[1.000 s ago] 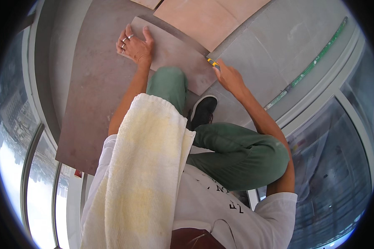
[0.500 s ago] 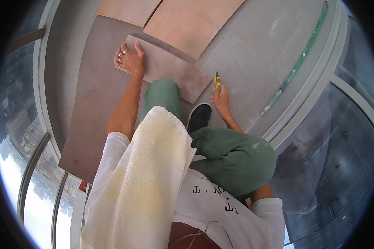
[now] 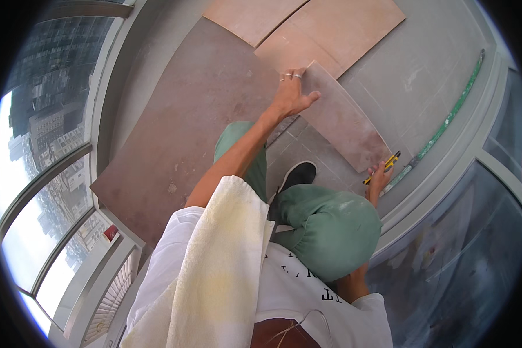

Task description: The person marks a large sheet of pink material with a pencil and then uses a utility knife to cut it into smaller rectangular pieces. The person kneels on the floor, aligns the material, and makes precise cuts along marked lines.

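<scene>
A narrow brownish board [image 3: 347, 119] is held between my hands above the floor. My left hand [image 3: 293, 95], with rings on its fingers, grips the board's left end, fingers at the far edge and thumb toward me. My right hand [image 3: 379, 176] is closed round a yellow-and-black utility knife [image 3: 391, 161] beside the board's right end. Part of its grip is hidden, so I cannot tell how firmly it also holds the board. Left of my knee lies a large brown sheet [image 3: 180, 116] of similar colour.
Lighter tan sheets [image 3: 348, 29] lie on the far floor, overlapping the board's far side in view. A long paint-spattered green bar [image 3: 449, 119] lies along the right-hand glass frame. Windows [image 3: 58, 124] line the left side. My shoe [image 3: 298, 175] rests on grey tiles.
Both hands have moved right with the narrow board, which has come off the large brown sheet and turned more steeply. The knife has gone along, and its tilt has changed.
</scene>
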Available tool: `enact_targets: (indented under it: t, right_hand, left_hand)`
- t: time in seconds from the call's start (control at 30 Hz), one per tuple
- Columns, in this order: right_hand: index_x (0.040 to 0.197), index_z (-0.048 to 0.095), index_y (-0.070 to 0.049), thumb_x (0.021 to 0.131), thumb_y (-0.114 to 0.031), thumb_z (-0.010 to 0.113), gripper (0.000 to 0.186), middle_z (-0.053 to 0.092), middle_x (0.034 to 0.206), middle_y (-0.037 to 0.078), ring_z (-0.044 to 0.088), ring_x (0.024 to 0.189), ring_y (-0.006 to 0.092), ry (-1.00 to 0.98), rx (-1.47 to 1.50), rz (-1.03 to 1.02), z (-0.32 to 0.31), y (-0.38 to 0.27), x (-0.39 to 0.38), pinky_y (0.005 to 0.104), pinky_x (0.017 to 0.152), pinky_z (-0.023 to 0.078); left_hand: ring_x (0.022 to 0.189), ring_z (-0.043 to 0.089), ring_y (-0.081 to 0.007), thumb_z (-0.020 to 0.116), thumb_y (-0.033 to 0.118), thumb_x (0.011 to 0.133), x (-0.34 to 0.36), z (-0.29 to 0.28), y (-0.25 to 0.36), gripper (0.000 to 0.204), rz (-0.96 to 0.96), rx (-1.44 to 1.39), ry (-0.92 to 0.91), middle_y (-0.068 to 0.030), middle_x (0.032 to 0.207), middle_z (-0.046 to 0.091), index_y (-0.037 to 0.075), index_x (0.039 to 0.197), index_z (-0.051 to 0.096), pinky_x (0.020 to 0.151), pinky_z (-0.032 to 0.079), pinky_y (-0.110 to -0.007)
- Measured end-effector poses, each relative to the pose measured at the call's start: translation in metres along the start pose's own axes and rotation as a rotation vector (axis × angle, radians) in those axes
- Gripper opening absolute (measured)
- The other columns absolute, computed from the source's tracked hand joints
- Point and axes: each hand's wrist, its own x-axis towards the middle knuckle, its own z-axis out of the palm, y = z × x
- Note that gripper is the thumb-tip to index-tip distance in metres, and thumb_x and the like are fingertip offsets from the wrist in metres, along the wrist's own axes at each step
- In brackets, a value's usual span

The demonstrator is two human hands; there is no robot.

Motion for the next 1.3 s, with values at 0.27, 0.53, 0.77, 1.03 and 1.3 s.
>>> enact_targets:
  t: [0.27,0.53,0.77,1.03,1.3]
  right_hand:
    - [0.143,0.040,-0.005,0.100,-0.025,0.054,0.049,0.060,0.106,0.014,0.063,0.087,0.0224,0.072,-0.247,-0.051,-0.088,0.014,0.067,0.0311,0.065,0.056]
    - [0.120,0.048,-0.006,0.099,-0.019,0.057,0.026,0.063,0.096,0.010,0.065,0.077,0.0184,-0.366,0.197,0.036,0.002,-0.070,-0.018,0.0320,0.063,0.057]
    - [0.122,0.051,-0.007,0.106,-0.030,0.045,0.029,0.066,0.100,0.012,0.066,0.079,0.0177,-0.943,0.328,0.152,0.159,-0.137,-0.140,0.0335,0.070,0.057]
    - [0.114,0.052,-0.005,0.103,-0.038,0.049,0.035,0.067,0.083,0.012,0.067,0.071,0.0226,-0.548,-0.397,-0.934,0.190,-0.142,-0.151,0.0362,0.065,0.052]
    - [0.105,0.059,-0.001,0.091,-0.024,0.070,0.029,0.068,0.081,0.011,0.065,0.072,0.0221,-0.688,-0.532,-0.933,0.189,-0.203,-0.206,0.0354,0.066,0.051]
  left_hand:
    - [0.138,0.038,-0.0463,0.075,0.043,0.079,-0.011,0.091,0.064,0.093,-0.109,-0.211,-0.222,-0.0321,0.148,0.037,-0.002,0.150,0.035,0.112,0.037,-0.049]
    - [0.129,0.054,-0.0356,0.062,0.035,0.093,0.006,-0.026,0.003,0.059,0.062,-0.250,-0.318,-0.0248,0.137,0.057,-0.003,0.137,0.054,0.107,0.043,-0.042]
    - [0.087,0.065,-0.0251,0.049,0.051,0.100,-0.071,-0.044,-0.006,0.058,-0.178,-0.689,-0.335,-0.0168,0.091,0.068,-0.003,0.114,0.062,0.080,0.050,-0.040]
    - [0.084,0.059,-0.0147,0.034,0.037,0.109,-0.099,-0.032,0.019,0.039,-0.205,-1.354,-0.135,-0.0071,0.093,0.060,0.004,0.104,0.053,0.072,0.050,-0.032]
    - [0.099,0.063,-0.0207,0.044,0.031,0.106,-0.097,-0.061,0.015,0.037,-0.127,-1.527,0.273,-0.0157,0.116,0.061,-0.001,0.124,0.044,0.086,0.054,-0.035]
